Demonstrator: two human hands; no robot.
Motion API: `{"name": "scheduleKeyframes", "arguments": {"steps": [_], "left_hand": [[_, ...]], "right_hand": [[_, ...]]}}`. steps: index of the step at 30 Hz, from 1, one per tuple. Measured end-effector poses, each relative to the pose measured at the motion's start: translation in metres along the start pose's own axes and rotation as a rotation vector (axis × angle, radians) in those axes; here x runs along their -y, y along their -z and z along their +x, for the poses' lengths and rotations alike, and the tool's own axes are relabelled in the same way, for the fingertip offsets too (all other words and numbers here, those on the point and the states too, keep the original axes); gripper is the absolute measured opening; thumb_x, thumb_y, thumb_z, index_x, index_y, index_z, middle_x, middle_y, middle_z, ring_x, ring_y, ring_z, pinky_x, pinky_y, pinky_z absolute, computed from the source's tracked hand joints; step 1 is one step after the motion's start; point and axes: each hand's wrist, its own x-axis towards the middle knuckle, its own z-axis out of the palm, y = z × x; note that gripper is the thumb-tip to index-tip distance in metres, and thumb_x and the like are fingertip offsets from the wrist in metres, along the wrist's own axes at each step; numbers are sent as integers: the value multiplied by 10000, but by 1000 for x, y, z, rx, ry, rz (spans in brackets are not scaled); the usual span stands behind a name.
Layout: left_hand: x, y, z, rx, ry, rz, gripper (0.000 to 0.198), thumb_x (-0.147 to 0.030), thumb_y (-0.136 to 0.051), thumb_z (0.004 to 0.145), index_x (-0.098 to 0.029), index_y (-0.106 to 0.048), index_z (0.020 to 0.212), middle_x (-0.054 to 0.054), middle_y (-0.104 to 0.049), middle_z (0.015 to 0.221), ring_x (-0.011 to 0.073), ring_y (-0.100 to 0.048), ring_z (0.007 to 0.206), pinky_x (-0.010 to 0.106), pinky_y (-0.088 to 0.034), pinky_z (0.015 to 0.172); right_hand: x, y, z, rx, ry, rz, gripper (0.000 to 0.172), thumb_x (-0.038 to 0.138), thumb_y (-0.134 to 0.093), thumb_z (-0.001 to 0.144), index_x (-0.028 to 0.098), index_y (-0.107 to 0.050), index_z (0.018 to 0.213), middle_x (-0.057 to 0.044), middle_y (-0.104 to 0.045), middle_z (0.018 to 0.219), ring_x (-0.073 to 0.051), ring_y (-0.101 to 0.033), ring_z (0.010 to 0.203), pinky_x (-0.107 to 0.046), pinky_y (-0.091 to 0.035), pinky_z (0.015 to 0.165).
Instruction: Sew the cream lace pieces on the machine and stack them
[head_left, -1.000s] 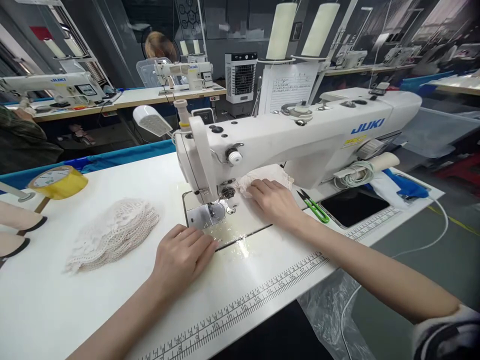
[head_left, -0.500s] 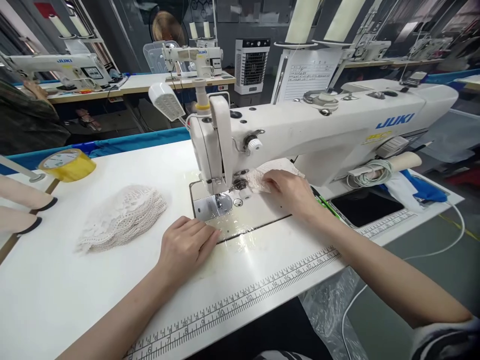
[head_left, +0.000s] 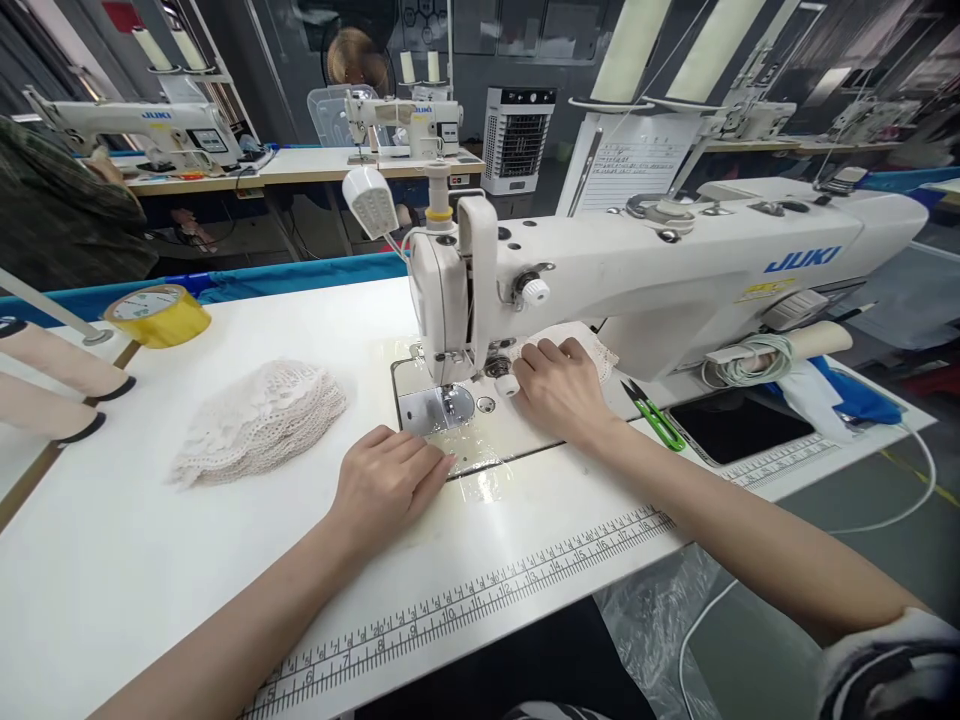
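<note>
My left hand (head_left: 390, 482) lies palm down on the sewing table (head_left: 480, 560), its fingertips at the edge of the metal needle plate (head_left: 487, 450); nothing shows in it. Under the arm of the white sewing machine (head_left: 600, 260), my right hand (head_left: 562, 390) has its fingers curled down on a piece of cream lace fabric (head_left: 596, 350). My hand hides part of that fabric, and its fingertips are out of sight. The presser foot (head_left: 454, 400) stands just left of these fingers, with no cloth visible beneath it. A stack of lace pieces (head_left: 259, 425) sits to the left.
Green-handled snips (head_left: 654, 415) and a dark phone (head_left: 739, 420) lie right of my right hand. Yellow tape (head_left: 159, 315) and thread cones (head_left: 56, 365) are at the left. A ruler strip (head_left: 450, 610) runs along the front edge. Another person's sleeve (head_left: 64, 210) shows at the far left.
My right hand has drawn slightly toward the presser foot and nearer to me, uncovering the snips and more lace behind it. My left hand stays by the plate. The whole view has shifted a little.
</note>
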Motion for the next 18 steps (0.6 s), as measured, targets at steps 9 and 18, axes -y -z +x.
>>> {"name": "scheduleKeyframes", "arguments": {"steps": [9, 18], "left_hand": [[-2, 0, -1, -8, 10, -75, 114, -241, -555, 928, -170, -643, 947, 23, -715, 835, 157, -644, 738, 297, -461, 647], [1, 23, 10, 501, 272, -906, 160, -278, -578, 924, -256, -687, 1038, 37, -734, 986, 168, -695, 879, 337, -577, 805]], "right_hand": [[-5, 39, -17, 222, -40, 628, 103, 186, -514, 848, 182, -603, 796, -48, -651, 861, -181, -557, 753, -294, -371, 620], [31, 54, -45, 733, -303, 2123, 160, 305, -679, 831, 177, -594, 784, 22, -586, 746, -101, -577, 692, -247, -493, 678]]}}
